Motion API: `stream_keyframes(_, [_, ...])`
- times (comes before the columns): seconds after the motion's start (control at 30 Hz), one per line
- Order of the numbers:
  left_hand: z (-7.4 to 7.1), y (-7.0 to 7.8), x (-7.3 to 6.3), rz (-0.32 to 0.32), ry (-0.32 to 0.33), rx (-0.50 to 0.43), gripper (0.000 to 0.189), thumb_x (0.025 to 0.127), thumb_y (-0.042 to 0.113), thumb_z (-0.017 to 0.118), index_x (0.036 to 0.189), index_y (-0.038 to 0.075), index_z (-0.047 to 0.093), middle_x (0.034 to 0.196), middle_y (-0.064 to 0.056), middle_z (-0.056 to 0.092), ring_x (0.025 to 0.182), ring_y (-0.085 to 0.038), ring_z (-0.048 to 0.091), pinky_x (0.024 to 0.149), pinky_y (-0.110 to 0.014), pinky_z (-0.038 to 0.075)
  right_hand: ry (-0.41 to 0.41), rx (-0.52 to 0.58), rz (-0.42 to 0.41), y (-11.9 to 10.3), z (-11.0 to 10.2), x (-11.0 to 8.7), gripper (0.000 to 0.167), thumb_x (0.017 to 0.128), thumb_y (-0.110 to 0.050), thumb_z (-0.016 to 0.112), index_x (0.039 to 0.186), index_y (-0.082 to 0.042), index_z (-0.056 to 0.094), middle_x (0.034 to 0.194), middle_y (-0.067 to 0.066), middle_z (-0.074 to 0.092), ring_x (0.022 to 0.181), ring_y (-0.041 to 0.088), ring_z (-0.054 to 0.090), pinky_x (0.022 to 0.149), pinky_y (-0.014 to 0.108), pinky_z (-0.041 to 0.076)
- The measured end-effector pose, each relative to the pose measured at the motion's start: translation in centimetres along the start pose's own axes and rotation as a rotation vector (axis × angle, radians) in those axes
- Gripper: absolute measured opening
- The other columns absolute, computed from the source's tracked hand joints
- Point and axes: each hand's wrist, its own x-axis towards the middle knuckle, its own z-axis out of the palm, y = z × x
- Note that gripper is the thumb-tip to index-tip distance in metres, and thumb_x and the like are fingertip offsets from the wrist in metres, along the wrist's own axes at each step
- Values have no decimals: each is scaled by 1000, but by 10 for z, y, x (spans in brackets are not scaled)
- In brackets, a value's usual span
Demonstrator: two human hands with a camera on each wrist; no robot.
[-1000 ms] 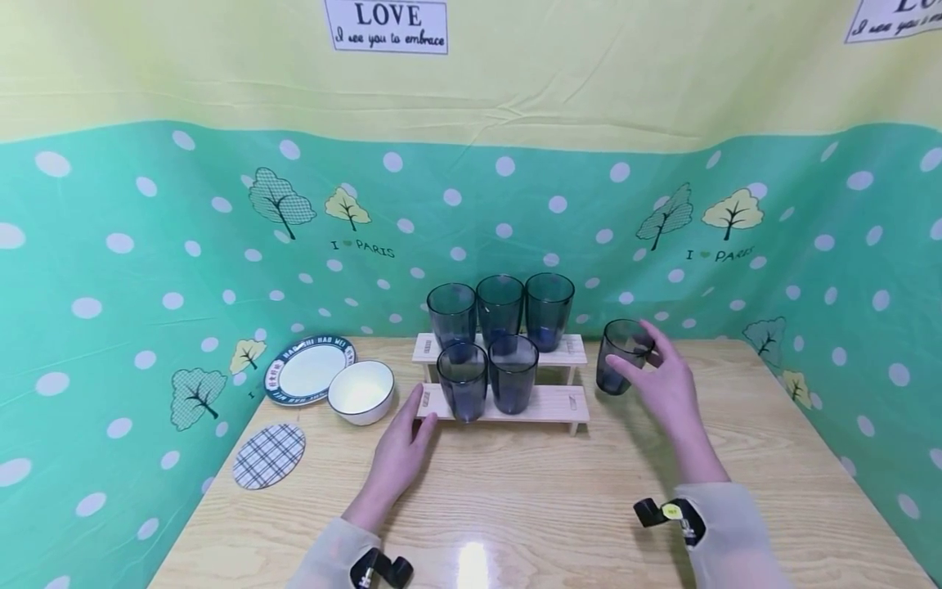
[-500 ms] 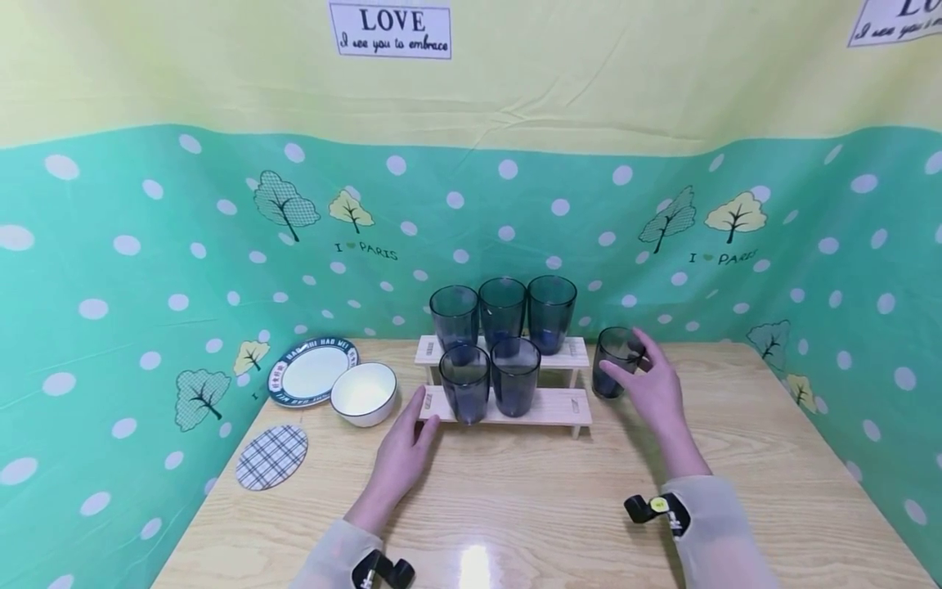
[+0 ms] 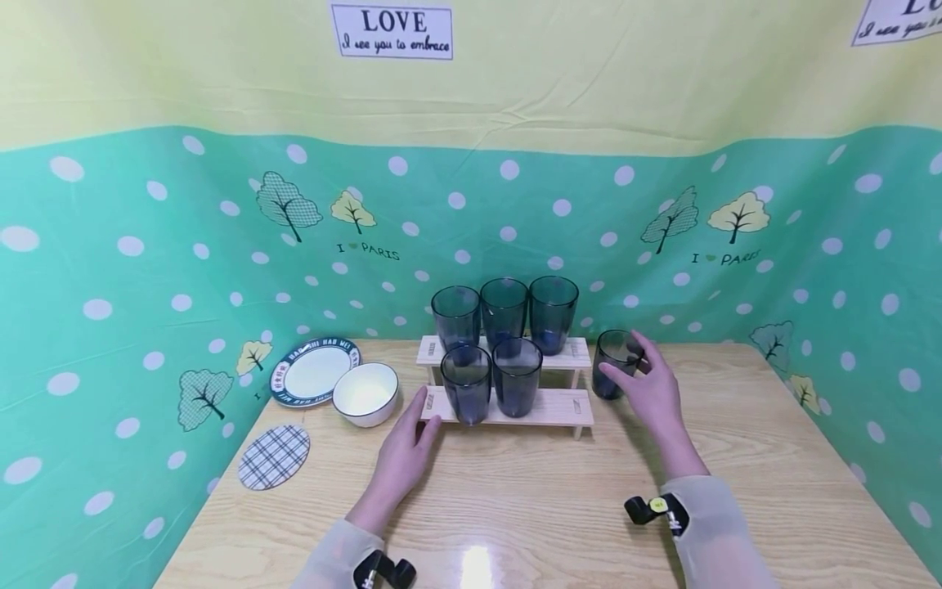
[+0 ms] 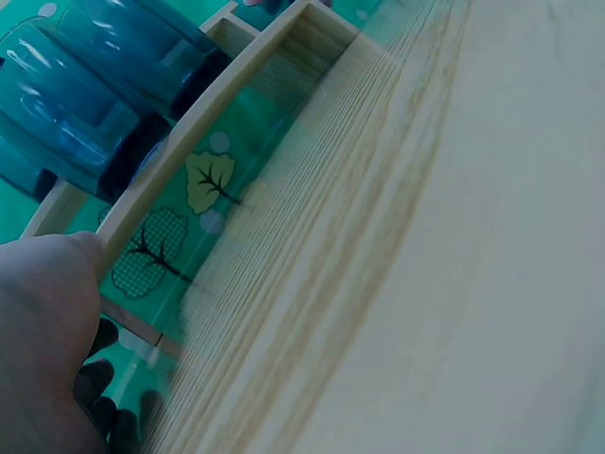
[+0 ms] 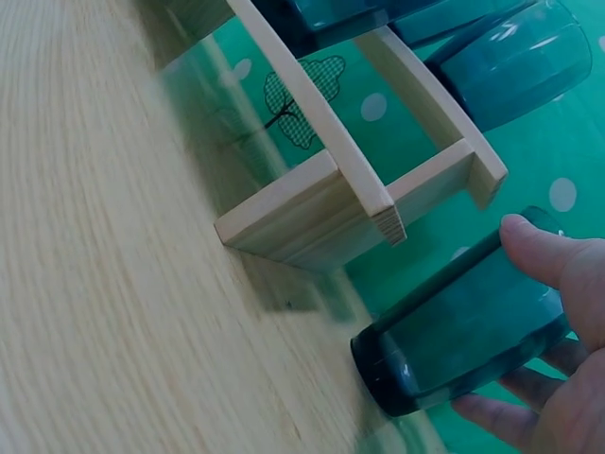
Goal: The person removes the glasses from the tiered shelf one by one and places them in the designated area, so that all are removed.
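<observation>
My right hand (image 3: 653, 393) holds a dark tinted glass tumbler (image 5: 454, 331), thumb near its rim and fingers round the far side. That glass is upright, just right of a two-tier wooden rack (image 3: 559, 404), its base at the tabletop in the right wrist view. My left hand (image 3: 403, 458) grips the left end of the rack's lower shelf; in the left wrist view its thumb lies on the front edge and its fingers are curled beyond it. Two matching glasses (image 3: 518, 380) stand on the lower shelf, and three more glasses (image 3: 553, 315) line the upper one.
Left of the rack are a white bowl (image 3: 365, 394) and a blue-rimmed plate (image 3: 315, 372) partly behind it. A plaid round mat (image 3: 274, 456) lies nearer on the wooden table (image 3: 545, 507). A green dotted cloth (image 3: 508, 204) hangs behind and along the sides.
My right hand has brought the glass slightly left and down, closer to the rack's right end. The left hand keeps its place on the rack, and the whole head view has shifted slightly.
</observation>
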Motion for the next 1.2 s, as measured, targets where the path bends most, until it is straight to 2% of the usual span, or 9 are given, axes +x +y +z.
stream_keyframes(0.37, [-1, 2, -1, -8, -2, 1, 66, 118, 36, 55, 174, 11, 33, 175, -16, 38, 160, -37, 37, 132, -55, 30, -40, -18, -34, 4, 1, 2, 102, 98, -52, 84, 178, -27, 25, 176, 22, 34, 154, 52, 42, 113, 68, 51])
stream_keyframes(0.83, [-1, 2, 0, -6, -1, 1, 66, 118, 35, 55, 174, 7, 32, 175, -17, 38, 160, -37, 37, 132, -56, 29, -38, -29, -55, 8, 1, 3, 102, 99, -53, 83, 178, -27, 25, 176, 23, 33, 154, 54, 40, 114, 71, 48])
stream_keyframes(1.2, [0, 1, 0, -17, -4, 3, 66, 118, 37, 55, 174, 10, 33, 174, -17, 39, 160, -36, 38, 132, -55, 31, -27, -40, -64, 10, 3, 3, 99, 100, -50, 82, 178, -26, 26, 174, 24, 35, 153, 55, 41, 113, 71, 49])
